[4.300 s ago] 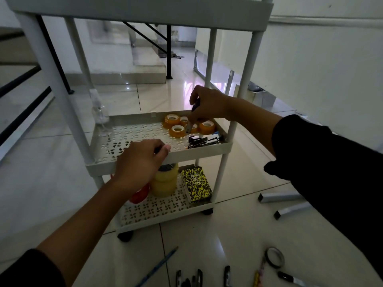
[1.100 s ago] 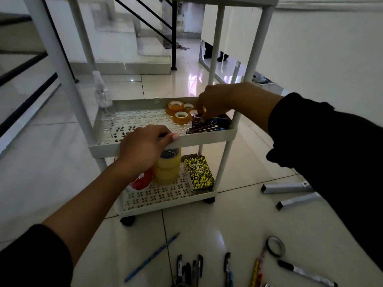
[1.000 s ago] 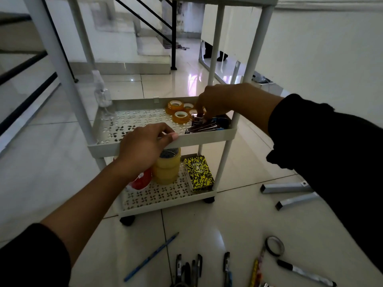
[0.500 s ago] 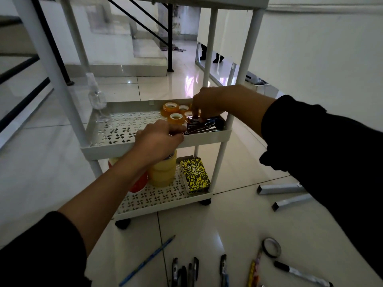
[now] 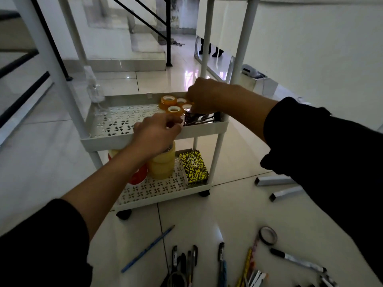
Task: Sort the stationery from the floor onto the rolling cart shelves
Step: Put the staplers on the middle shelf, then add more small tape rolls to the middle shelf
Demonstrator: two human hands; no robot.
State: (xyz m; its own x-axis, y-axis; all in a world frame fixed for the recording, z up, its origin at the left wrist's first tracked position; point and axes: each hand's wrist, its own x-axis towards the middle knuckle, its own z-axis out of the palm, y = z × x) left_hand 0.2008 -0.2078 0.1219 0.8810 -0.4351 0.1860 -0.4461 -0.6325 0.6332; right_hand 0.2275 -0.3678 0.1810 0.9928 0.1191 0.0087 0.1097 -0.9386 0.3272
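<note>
Reaching over the front rim of the cart (image 5: pixel 205 129)'s middle shelf, the left hand (image 5: pixel 155 131) has its fingers curled together at the tips; whether they pinch anything cannot be told. Just beyond it sit the small tape rolls (image 5: pixel 173 104). The right hand (image 5: pixel 204 96) curls down onto the metal staplers (image 5: pixel 200 119) beneath it, its grip hidden. Below both hands, pens (image 5: pixel 186 259) lie on the floor.
</note>
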